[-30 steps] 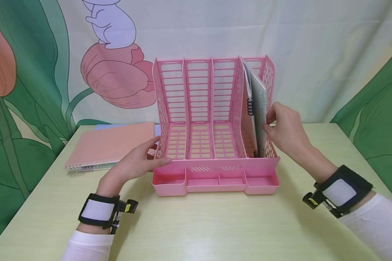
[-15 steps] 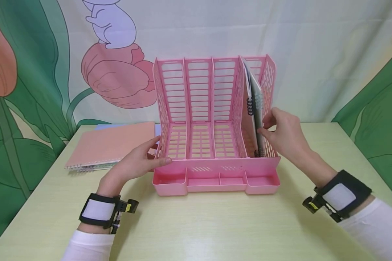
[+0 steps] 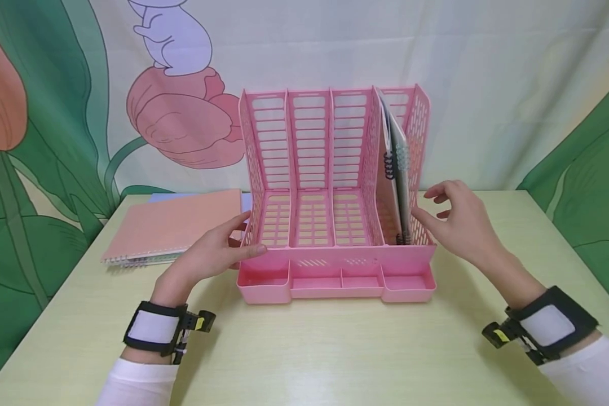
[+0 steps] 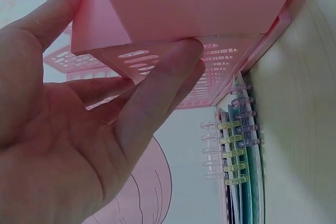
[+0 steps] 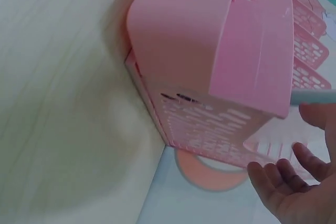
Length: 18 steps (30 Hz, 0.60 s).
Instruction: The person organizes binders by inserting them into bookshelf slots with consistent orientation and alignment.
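A pink file organizer (image 3: pixel 312 255) with upright dividers and small front trays stands on the table. My left hand (image 3: pixel 214 248) steadies its left front corner, thumb over the front edge and fingers along the perforated side wall. In the left wrist view, the fingers (image 4: pixel 163 80) lie against that wall. Spiral notebooks (image 3: pixel 401 163) stand upright in the rightmost slot, leaning a little left at the top. My right hand (image 3: pixel 459 223) is beside the right wall, fingers loosely bent and apart, holding nothing. The thumb tip overlaps that wall in the head view.
A stack of spiral notebooks (image 3: pixel 177 225) with a peach cover on top lies flat left of the organizer, a blue one poking out behind. A printed curtain (image 3: pixel 487 96) hangs behind the table (image 3: pixel 335 349).
The right hand pushed the outer notebook leftward against the other in the slot, then let go and drew back to the right. The left hand has stayed in place.
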{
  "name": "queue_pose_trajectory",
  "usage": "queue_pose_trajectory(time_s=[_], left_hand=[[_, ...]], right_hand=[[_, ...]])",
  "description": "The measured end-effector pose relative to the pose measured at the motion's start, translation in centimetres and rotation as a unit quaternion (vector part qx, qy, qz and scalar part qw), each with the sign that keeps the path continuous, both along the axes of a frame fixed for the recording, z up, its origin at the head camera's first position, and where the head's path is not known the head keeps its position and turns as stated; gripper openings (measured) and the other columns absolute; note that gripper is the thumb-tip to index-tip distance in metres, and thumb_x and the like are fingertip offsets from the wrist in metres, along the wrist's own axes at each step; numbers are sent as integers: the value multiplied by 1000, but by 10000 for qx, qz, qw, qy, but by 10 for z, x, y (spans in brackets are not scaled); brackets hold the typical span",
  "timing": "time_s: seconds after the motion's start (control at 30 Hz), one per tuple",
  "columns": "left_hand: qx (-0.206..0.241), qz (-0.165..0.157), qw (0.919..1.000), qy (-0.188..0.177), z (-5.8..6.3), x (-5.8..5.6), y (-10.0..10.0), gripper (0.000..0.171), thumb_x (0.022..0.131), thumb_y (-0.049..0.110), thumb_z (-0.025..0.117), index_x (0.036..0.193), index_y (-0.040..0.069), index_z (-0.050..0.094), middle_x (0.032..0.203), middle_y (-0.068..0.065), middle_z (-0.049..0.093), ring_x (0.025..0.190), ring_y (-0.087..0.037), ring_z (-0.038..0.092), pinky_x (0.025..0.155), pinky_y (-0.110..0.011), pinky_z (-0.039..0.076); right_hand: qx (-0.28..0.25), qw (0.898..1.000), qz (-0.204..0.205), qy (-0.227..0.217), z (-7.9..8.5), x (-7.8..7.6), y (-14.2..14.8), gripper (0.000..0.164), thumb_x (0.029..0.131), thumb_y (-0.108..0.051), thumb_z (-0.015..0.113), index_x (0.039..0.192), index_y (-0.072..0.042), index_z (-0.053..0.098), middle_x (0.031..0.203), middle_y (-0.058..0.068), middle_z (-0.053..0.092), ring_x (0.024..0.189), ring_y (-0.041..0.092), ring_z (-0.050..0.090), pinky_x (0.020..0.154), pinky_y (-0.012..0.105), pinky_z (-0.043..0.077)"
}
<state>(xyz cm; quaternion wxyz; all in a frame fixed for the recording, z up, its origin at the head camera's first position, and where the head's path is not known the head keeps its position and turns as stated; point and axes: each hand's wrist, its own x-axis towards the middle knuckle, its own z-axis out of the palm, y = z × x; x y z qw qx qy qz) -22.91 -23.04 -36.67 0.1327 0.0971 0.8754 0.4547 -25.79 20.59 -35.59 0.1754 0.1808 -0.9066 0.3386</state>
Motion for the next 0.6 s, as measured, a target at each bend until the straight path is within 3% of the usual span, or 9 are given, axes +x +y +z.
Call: queue_pose_trajectory(time_s=[0.33, 0.6], left_hand=[[-36, -70, 10000, 44, 0, 1, 0, 93, 95, 37, 76, 164, 7, 21, 145, -25, 45, 113, -35, 62, 82, -41, 61], [-97, -11, 9999, 62, 0, 1, 1, 93, 95, 36, 76, 164, 6, 21, 145, -25, 44, 112, -35, 62, 82, -41, 61]], right_hand=[[-179, 9919, 181, -1242, -15, 10, 24, 70, 96, -35, 74, 144, 7, 46, 141, 26, 51, 123, 43, 55, 92, 57, 54], [-19, 9872, 349, -1558, -20, 17, 22, 76, 101, -36, 68, 153, 8, 35, 152, 29, 42, 133, 48, 48, 95, 57, 52]])
